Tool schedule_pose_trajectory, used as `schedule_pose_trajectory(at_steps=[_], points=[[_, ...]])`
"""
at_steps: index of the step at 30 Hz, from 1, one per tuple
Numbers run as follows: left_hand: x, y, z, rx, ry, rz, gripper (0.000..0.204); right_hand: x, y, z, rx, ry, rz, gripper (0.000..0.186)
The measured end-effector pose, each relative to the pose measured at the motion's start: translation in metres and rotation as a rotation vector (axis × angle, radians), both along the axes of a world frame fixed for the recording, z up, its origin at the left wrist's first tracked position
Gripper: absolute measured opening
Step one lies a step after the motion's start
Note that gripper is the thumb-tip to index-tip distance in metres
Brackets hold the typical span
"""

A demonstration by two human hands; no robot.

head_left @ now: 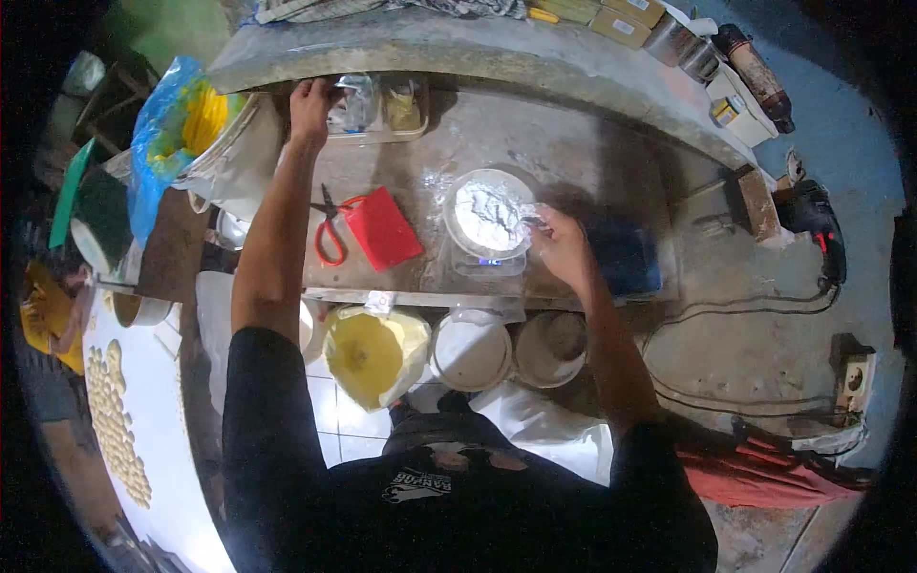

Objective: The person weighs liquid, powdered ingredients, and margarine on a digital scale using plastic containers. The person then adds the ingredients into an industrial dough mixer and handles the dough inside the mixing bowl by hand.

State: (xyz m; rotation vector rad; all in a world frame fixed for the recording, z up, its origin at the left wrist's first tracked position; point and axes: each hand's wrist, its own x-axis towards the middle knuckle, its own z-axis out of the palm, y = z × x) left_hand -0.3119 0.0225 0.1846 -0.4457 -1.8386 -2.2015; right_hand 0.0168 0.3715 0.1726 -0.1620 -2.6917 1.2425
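Broadly, the grey workbench (592, 143) carries everything; on it a small scale (487, 260) bears a clear plastic bag of white powder (489, 215), soft, shifting, likely light and easily spilled, best gripped at its rim; the right hand (562, 246) pinches that rim closed-fingered; the left hand (311, 103) reaches far, fingers curled on a clear plastic tub (355, 105).

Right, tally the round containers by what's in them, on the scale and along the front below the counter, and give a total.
White powder: 2, the bowl on the scale by the right hand, and the white tub
Yellow contents: 1, the bag-lined bucket
Grey contents: 1, the grey tub
Total: 4
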Motion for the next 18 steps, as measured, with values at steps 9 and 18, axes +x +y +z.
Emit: schedule_pose_trajectory(at_steps=[9, 18], points=[[-0.034, -0.005, -0.051, -0.028, -0.291, -0.134, 0.027, -0.003, -0.004, 0.053, 0.079, 0.059, -0.096, 0.029], [0.154, -0.012, 0.0, -0.275, -0.146, 0.061, 0.055, -0.031, 0.06, -0.028, 0.339, -0.06, -0.12, 0.033]])
